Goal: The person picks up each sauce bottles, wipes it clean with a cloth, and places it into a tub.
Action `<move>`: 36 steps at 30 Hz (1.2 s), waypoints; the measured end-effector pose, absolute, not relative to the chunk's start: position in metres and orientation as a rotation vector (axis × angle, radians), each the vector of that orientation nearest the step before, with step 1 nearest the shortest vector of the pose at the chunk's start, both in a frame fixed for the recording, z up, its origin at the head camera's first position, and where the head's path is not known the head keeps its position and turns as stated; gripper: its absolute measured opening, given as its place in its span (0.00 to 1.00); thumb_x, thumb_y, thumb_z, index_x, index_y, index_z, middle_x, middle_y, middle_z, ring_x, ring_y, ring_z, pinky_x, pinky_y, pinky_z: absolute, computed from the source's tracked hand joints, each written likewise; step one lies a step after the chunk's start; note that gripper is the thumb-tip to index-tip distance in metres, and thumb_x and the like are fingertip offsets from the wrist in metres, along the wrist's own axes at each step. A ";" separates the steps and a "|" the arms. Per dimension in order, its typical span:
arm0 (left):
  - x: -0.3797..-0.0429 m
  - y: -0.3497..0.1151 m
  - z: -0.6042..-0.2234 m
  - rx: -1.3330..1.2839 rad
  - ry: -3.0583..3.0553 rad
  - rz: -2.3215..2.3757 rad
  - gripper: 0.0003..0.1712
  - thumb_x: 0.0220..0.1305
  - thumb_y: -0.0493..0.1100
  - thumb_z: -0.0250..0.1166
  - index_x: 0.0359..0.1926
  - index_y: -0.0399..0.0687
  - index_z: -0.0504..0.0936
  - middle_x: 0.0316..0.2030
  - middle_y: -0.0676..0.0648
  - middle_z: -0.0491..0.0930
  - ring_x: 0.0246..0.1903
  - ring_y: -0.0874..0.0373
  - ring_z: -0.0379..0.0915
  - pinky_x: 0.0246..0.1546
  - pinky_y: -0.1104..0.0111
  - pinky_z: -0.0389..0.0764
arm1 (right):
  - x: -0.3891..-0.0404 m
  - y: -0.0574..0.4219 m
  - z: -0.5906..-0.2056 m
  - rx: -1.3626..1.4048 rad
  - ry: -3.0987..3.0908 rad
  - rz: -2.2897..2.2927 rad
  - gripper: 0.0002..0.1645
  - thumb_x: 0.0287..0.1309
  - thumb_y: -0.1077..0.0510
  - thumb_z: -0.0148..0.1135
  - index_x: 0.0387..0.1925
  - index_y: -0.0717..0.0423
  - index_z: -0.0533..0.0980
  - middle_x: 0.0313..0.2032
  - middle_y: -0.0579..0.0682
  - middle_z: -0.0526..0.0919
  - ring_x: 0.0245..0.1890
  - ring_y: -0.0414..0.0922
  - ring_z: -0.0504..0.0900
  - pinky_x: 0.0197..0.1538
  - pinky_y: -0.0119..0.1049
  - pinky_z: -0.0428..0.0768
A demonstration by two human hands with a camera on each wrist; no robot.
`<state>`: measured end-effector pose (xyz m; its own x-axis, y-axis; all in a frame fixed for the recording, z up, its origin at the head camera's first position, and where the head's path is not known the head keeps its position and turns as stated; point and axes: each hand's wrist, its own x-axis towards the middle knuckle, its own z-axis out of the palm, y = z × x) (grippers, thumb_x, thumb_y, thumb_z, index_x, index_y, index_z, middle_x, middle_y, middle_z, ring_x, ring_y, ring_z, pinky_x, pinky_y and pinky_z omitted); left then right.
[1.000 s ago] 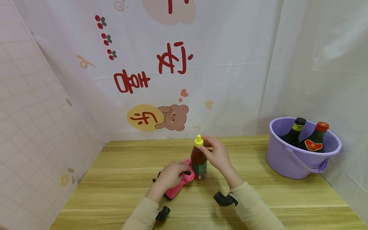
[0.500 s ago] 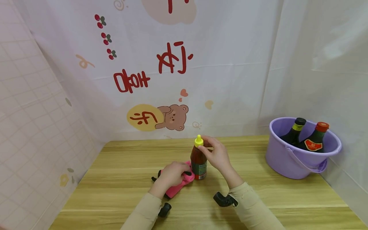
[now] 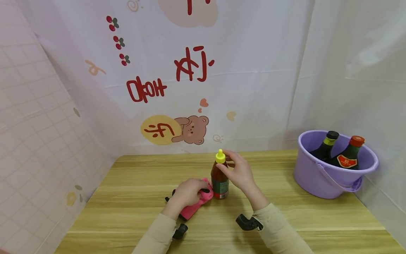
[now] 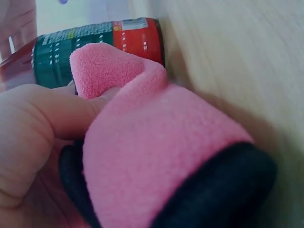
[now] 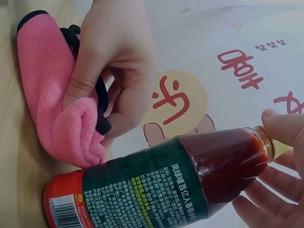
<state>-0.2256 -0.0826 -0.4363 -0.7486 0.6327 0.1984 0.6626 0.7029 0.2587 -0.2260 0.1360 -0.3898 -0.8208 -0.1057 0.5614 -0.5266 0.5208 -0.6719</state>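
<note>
A bottle of red sauce (image 3: pixel 219 179) with a yellow nozzle cap (image 3: pixel 220 156) stands upright on the wooden table. My right hand (image 3: pixel 238 172) holds it at the neck just under the cap, thumb in front and fingers behind. Its green and red label (image 5: pixel 137 190) faces the right wrist camera. My left hand (image 3: pixel 188 193) pinches a bunched pink cloth (image 3: pixel 198 206) with black edging, low against the bottle's left side. In the left wrist view, the fleecy cloth (image 4: pixel 147 137) covers part of the bottle (image 4: pixel 95 45); some fingertips are hidden in its folds.
A purple bucket (image 3: pixel 312 173) stands at the table's right side. Inside it are a dark bottle with a black cap (image 3: pixel 326 146) and another with a red cap (image 3: pixel 349 155). A printed white curtain (image 3: pixel 253 88) hangs behind the table (image 3: pixel 142 173).
My left hand has drawn the pink cloth slightly left and down along the bottle's side. My right thumb sits a little lower on the neck; the bottle stays in place.
</note>
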 end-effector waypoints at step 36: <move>-0.226 -0.101 -0.377 -0.979 -2.480 -0.834 0.18 0.52 0.25 0.65 0.40 0.50 0.84 0.47 0.50 0.84 0.52 0.52 0.78 0.52 0.58 0.78 | -0.236 0.147 -0.375 0.544 -2.384 1.253 0.23 0.55 0.62 0.72 0.53 0.62 0.78 0.45 0.57 0.80 0.43 0.52 0.83 0.43 0.46 0.85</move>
